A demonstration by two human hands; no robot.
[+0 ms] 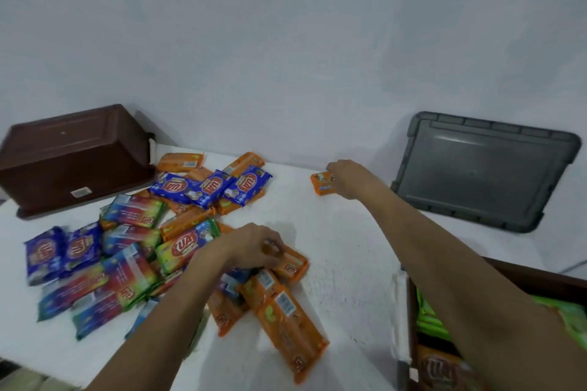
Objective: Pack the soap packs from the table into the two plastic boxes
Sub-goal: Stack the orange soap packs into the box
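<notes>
Left hand (254, 246) palm down, forearm entering from the lower left, fingers curled onto a long orange soap pack (293, 263) at the near edge of the heap; grip looks closed on it, though motion blur hides the fingertips. Right arm stretched far forward and across, right hand (347, 178) palm down, fingers bent over a small orange soap pack (322, 184) lying alone on the white worktop (343, 247); whether it is pinched or only touched, cannot tell. Just under and near the left hand, more long orange packs (286, 324) fan toward the near edge. Beyond and left, a loose heap of soap packs (133, 251): blue ones, rainbow-coloured long ones, a green one, more orange ones, overlapping. At far left an upturned brown plastic box (73, 155) sits bottom-up on the worktop against the pale wall. At far right a grey plastic lid (482, 171) leans on the wall. At the lower right corner, under the right forearm, an open brown plastic box (536, 279) already holds green and orange packs.
</notes>
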